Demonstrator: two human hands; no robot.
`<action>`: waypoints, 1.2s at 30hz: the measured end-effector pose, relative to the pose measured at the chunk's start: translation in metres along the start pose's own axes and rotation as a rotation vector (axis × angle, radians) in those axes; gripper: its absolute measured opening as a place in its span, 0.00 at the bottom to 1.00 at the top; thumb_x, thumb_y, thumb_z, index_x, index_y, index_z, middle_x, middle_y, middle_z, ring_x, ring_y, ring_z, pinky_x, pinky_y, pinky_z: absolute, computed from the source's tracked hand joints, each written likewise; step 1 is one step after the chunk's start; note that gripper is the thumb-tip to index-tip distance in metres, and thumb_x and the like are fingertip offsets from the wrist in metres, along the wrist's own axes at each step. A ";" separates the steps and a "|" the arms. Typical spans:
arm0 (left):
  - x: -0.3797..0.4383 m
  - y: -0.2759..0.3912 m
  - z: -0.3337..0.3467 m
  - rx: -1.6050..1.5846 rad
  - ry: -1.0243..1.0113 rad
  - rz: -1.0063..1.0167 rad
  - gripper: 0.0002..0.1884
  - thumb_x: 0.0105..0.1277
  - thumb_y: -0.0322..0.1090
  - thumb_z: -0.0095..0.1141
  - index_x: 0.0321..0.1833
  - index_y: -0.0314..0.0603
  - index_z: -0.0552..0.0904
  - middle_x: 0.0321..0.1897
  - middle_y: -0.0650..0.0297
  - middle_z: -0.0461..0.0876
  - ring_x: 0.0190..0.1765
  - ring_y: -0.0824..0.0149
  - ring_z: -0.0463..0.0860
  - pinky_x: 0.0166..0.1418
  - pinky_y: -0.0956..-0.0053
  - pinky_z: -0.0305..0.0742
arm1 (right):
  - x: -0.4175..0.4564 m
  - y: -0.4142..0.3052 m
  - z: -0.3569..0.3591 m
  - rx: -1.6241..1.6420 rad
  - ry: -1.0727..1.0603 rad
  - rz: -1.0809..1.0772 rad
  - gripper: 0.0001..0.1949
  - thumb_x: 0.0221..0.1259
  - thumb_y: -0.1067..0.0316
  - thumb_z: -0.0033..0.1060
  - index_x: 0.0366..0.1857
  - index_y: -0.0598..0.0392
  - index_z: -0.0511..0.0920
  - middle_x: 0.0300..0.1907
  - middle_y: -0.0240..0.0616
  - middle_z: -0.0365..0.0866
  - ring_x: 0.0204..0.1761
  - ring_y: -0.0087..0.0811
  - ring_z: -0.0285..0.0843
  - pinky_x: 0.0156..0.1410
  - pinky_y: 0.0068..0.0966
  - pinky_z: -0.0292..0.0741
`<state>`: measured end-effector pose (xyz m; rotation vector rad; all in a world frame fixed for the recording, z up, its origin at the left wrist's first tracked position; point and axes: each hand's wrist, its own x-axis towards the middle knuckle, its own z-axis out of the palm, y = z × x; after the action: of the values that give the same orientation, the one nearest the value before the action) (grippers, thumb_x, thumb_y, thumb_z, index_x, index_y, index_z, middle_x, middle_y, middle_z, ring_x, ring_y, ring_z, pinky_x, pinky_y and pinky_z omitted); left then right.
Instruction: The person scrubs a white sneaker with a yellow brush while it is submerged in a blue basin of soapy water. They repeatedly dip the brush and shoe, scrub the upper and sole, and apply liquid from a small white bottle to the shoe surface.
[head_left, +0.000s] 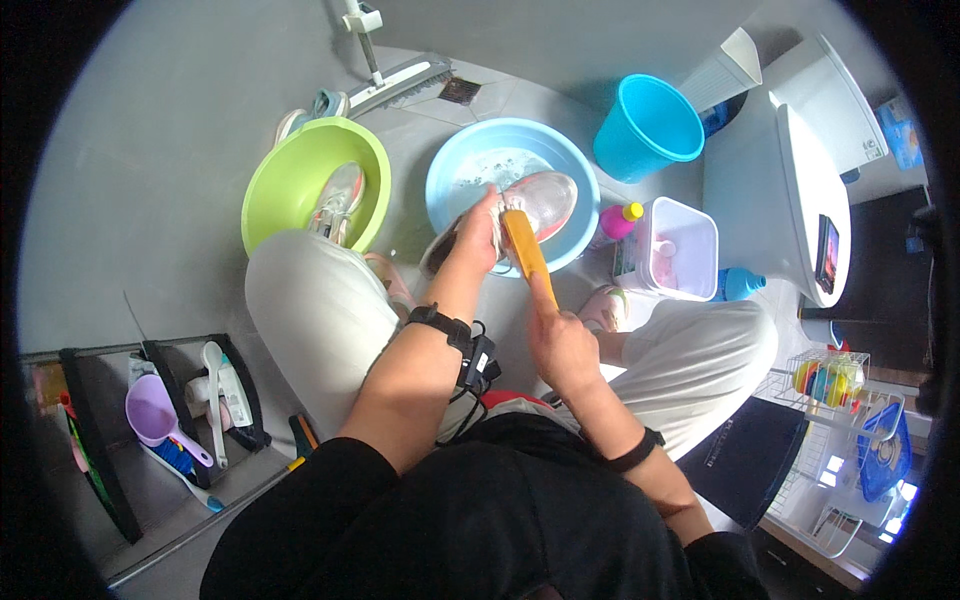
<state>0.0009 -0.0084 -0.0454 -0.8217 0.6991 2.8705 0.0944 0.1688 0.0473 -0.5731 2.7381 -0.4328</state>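
My left hand (478, 234) grips a grey sneaker with coral trim (553, 193) around its middle, over the light-blue basin (439, 180). Its heel end sticks out past the near rim. In my right hand (564, 351) is a brush with a flat yellow-orange handle (525, 244), forefinger stretched along it. The brush's far end meets the shoe's lace area; its bristles are mostly hidden. Soapy water with suds (491, 166) lies in the basin. Another matching sneaker (339, 196) rests inside the lime-green basin (271, 187) to the left.
A turquoise bucket (626, 142), a magenta bottle with yellow cap (619, 223), a white tub with a scoop (697, 255) and a blue bottle (739, 285) stand right. A floor brush (401, 82) lies beyond, near a drain (459, 91). A rack at left holds a purple dipper (154, 412).
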 end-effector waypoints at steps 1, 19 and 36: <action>0.004 -0.004 0.000 0.078 0.039 0.047 0.20 0.71 0.41 0.51 0.57 0.32 0.76 0.49 0.55 0.80 0.53 0.59 0.80 0.58 0.65 0.75 | -0.005 0.004 0.001 0.014 -0.004 0.005 0.29 0.66 0.60 0.49 0.72 0.41 0.59 0.26 0.54 0.81 0.28 0.55 0.82 0.35 0.50 0.79; -0.002 0.004 0.007 -0.211 0.066 -0.110 0.22 0.65 0.39 0.44 0.60 0.40 0.74 0.58 0.55 0.76 0.59 0.56 0.76 0.60 0.59 0.72 | 0.033 -0.005 0.020 0.224 0.120 -0.078 0.27 0.68 0.64 0.47 0.71 0.42 0.61 0.25 0.59 0.80 0.30 0.60 0.80 0.39 0.53 0.75; 0.011 -0.030 0.015 -0.082 0.139 0.008 0.21 0.77 0.45 0.39 0.67 0.44 0.70 0.63 0.57 0.71 0.64 0.60 0.72 0.67 0.64 0.68 | 0.081 0.007 0.022 0.099 0.102 0.064 0.28 0.67 0.62 0.45 0.72 0.41 0.57 0.25 0.57 0.81 0.28 0.57 0.81 0.37 0.52 0.77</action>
<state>-0.0099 0.0248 -0.0521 -1.0399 0.6024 2.8874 0.0295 0.1353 0.0057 -0.4487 2.8031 -0.5928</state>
